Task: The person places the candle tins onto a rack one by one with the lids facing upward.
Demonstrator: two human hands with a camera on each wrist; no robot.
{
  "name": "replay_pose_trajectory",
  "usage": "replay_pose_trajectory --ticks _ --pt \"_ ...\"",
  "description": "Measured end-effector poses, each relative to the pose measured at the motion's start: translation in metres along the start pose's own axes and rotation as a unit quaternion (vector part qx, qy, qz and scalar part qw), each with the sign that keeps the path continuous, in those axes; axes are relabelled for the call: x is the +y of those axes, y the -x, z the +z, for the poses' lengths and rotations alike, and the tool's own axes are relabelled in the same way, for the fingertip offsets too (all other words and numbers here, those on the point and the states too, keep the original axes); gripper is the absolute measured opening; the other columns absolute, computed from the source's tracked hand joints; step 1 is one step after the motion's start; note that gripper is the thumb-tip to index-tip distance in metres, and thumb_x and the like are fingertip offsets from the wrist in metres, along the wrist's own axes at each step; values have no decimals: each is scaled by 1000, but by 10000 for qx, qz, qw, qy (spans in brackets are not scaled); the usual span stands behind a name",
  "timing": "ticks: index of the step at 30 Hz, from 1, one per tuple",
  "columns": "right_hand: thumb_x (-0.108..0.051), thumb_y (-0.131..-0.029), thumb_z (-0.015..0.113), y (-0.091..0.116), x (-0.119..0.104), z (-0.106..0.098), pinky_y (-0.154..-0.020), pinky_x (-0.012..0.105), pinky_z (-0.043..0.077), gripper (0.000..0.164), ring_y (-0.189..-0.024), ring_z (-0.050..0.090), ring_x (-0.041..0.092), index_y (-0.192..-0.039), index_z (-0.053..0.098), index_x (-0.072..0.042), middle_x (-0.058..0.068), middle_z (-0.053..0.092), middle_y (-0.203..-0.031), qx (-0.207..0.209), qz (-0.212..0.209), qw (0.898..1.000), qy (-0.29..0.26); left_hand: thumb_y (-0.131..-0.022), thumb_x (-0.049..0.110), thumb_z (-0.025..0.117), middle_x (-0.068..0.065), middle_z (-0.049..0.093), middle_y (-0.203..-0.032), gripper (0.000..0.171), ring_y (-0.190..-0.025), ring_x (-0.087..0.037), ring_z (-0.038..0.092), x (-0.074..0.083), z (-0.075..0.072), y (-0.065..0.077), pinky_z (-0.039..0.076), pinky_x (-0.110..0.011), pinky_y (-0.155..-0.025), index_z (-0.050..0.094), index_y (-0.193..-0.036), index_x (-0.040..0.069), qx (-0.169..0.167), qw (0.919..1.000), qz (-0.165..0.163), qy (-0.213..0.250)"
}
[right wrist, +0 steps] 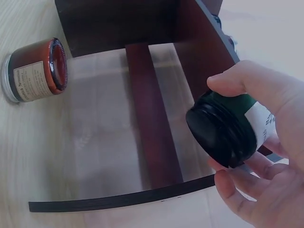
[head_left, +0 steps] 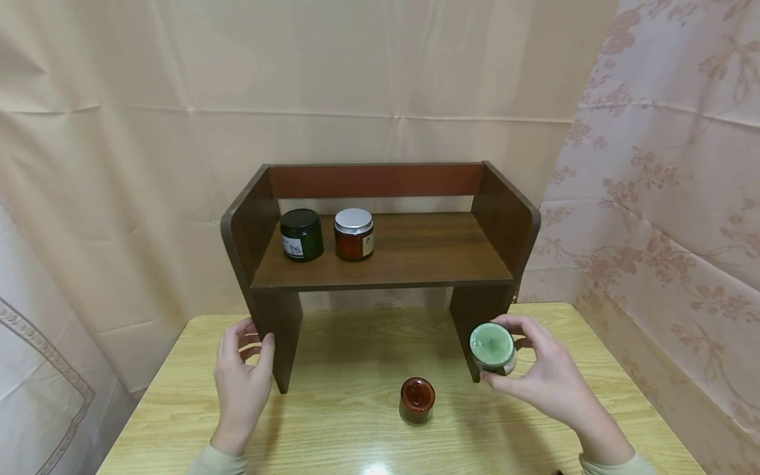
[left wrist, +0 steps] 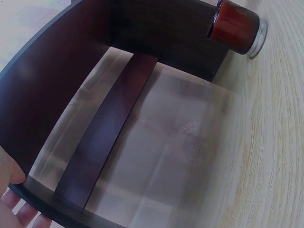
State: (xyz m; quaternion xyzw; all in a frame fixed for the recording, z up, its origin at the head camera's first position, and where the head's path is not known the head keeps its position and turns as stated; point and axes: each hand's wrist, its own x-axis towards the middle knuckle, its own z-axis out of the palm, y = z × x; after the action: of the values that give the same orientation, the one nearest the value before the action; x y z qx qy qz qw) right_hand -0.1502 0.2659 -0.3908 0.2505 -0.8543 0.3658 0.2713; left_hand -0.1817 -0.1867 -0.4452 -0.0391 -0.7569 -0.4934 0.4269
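Observation:
My right hand (head_left: 543, 369) grips a green glass jar (head_left: 492, 346) upside down, its bottom facing up beside the shelf's right leg. In the right wrist view the jar's black lid (right wrist: 213, 135) points downward, and a white label shows near the palm. My left hand (head_left: 243, 376) holds the front edge of the left side panel (head_left: 276, 343) of a dark brown wooden shelf (head_left: 415, 247), thumb inside and fingers outside. Between the hands, an amber jar (head_left: 417, 400) stands upside down on the table, resting on its silver lid (left wrist: 258, 39).
On the shelf board's left part stand another green jar (head_left: 301, 235) with a black lid and an amber jar (head_left: 354, 235) with a silver lid. The shelf stands on a light wood table (head_left: 356, 356). Beige curtain (head_left: 356, 79) hangs behind, patterned curtain (head_left: 683, 198) at the right.

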Motion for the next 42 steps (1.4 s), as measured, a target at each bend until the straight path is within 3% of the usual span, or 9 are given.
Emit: replay_pose_trajectory --ticks 12,22,35,42 --pt "4 -58 105 -10 -11 -6 -90 14 57 87 -111 64 5 -133 68 -17 -7 69 -121 -95 -13 9999 -115 -94 -13 76 -17 70 -112 35 -97 -5 63 -2 0 0 52 -7 -80 66 -127 -8 29 10000 2 30" --pt "-3 -57 108 -14 -17 -8 -88 14 57 91 -108 65 5 -138 68 -16 -7 71 -118 -27 -47 10000 -72 -94 -12 76 -16 70 -112 35 -97 -6 63 -2 0 0 52 -6 -79 66 -126 -7 12 10000 -35 59" --pt "-7 -58 109 -13 -21 -7 -85 15 56 81 -98 66 9 -129 72 -20 -5 74 -114 49 -182 9998 -88 -94 -12 76 -16 70 -112 35 -97 -5 63 -2 0 0 52 -6 -79 66 -127 -6 13 10000 -86 48" --pt "1 -60 106 -15 -23 -9 -92 19 60 78 -111 69 9 -129 71 -15 -5 73 -125 -143 -101 9991 -398 -94 -12 75 -16 70 -112 35 -97 -6 63 -1 0 0 52 -6 -79 66 -127 -7 -1 9999 -91 59"
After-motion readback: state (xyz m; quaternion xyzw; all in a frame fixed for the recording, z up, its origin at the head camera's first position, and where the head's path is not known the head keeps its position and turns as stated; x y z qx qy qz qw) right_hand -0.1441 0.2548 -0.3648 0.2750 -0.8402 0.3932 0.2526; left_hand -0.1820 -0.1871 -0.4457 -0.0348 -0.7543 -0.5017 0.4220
